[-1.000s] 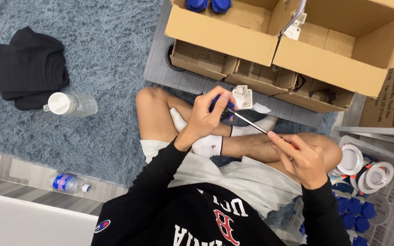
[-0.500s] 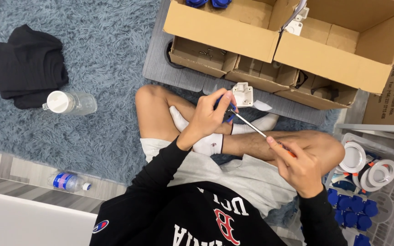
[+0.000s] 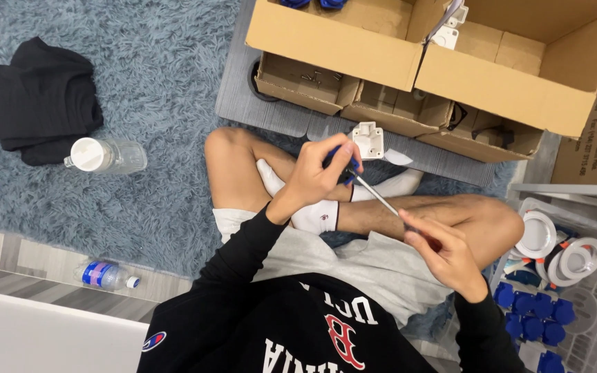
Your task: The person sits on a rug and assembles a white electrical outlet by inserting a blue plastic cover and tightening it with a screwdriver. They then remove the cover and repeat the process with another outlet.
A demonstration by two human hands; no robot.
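I sit cross-legged on a blue shaggy rug. My left hand point(image 3: 318, 174) grips the blue handle of a screwdriver point(image 3: 374, 195). Its metal shaft slants down and right to my right hand point(image 3: 443, 254), whose fingertips pinch something small at the shaft's tip; that item is too small to identify. A small white plastic part point(image 3: 369, 140) lies on the grey mat just beyond my left hand, near my white-socked foot.
Open cardboard boxes point(image 3: 354, 48) stand ahead on a grey mat. A clear bin point(image 3: 554, 276) at my right holds white rings and blue parts. A lidded clear jar point(image 3: 105, 155), black clothing point(image 3: 32, 100) and a small water bottle point(image 3: 108, 275) lie at left.
My right hand has slid slightly down and right along the shaft's tip end. The left hand keeps its grip on the handle, almost still.
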